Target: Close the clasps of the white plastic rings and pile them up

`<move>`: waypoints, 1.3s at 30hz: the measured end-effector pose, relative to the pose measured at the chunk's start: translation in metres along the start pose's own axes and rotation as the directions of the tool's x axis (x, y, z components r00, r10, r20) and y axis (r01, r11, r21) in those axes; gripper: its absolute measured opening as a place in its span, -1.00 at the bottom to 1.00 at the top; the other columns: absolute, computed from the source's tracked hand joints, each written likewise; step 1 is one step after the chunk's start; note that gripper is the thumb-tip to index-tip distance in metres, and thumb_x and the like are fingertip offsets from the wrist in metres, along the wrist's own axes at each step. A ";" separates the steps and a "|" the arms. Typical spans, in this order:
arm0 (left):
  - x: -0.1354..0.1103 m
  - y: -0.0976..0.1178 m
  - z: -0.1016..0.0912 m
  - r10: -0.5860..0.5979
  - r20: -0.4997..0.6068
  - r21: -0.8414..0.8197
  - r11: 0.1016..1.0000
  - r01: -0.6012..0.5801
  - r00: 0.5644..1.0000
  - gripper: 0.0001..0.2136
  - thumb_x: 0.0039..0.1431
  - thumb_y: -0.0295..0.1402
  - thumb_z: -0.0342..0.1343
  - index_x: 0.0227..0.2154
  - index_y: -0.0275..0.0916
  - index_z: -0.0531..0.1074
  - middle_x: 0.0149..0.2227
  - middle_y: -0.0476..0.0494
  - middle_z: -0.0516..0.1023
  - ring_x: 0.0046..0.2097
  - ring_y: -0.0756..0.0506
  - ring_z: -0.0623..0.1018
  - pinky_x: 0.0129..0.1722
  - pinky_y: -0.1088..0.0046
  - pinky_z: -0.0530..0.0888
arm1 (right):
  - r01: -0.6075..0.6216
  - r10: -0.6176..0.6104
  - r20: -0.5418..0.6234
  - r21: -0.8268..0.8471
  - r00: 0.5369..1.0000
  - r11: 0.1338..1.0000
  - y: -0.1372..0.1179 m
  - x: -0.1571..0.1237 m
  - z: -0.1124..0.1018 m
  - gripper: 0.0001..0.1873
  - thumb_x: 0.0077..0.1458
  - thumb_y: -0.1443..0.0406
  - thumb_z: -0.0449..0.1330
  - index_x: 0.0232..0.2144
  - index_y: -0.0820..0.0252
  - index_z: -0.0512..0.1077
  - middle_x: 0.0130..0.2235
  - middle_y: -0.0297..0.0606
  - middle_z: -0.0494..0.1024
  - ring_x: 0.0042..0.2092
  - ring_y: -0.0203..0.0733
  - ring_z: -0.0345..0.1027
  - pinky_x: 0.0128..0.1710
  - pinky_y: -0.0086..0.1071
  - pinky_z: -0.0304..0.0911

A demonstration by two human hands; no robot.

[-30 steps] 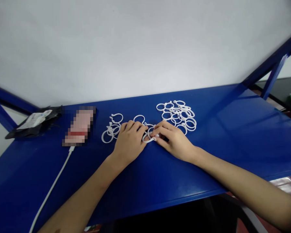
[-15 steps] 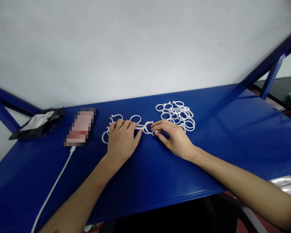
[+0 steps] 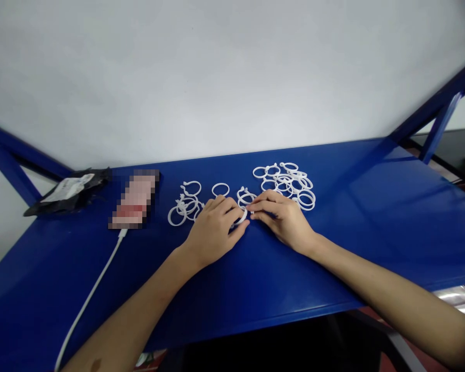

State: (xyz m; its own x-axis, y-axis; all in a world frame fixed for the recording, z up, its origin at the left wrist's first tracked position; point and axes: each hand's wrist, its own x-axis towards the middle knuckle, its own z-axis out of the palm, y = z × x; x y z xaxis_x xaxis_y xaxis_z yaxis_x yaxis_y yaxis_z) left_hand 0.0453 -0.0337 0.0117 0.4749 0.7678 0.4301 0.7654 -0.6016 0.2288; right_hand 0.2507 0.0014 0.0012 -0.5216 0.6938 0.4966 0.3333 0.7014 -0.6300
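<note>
My left hand (image 3: pixel 216 231) is closed on a white plastic ring (image 3: pixel 242 217), held between thumb and fingers just above the tabletop. Close beside it, my right hand (image 3: pixel 284 219) pinches the small knobbed end of a white ring; which ring it belongs to is partly hidden by the fingers. Another ring with a knobbed end (image 3: pixel 242 190) shows just behind the fingertips. To the left of my left hand lies a loose group of white rings (image 3: pixel 177 216), one of them open. A single closed ring (image 3: pixel 220 184) lies behind that hand.
A larger pile of white rings (image 3: pixel 311 193) lies behind my right hand on the blue table (image 3: pixel 256 289). On the left are a blurred-out phone (image 3: pixel 135 199) with a white cable (image 3: pixel 95 287) and a black plastic packet (image 3: pixel 67 191). A pale wall (image 3: pixel 232 77) stands behind.
My left hand has moved right from the left group, uncovering it, and now grips a ring beside my right hand. My right hand keeps its pinch. The view has shifted slightly.
</note>
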 end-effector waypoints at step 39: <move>0.000 -0.008 0.013 -0.128 0.044 -0.065 0.989 0.130 0.991 -0.75 0.25 -0.47 0.07 -0.02 -0.23 0.40 -0.11 -0.13 0.58 -0.01 -0.20 0.44 0.00 0.19 0.33 | -0.163 0.153 0.167 0.049 0.974 0.985 -0.013 -0.003 0.003 -0.89 0.25 0.24 0.21 -0.24 0.14 0.40 -0.30 -0.33 0.56 -0.33 -0.30 0.43 -0.30 -0.41 0.29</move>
State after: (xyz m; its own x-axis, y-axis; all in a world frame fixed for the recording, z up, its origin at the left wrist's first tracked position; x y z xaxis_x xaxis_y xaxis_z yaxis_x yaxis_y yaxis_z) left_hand 0.0448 -0.0263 -0.0014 0.3919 0.8472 0.3586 0.7909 -0.5094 0.3390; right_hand 0.2453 -0.0100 0.0058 -0.5881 0.7558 0.2878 0.3748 0.5701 -0.7311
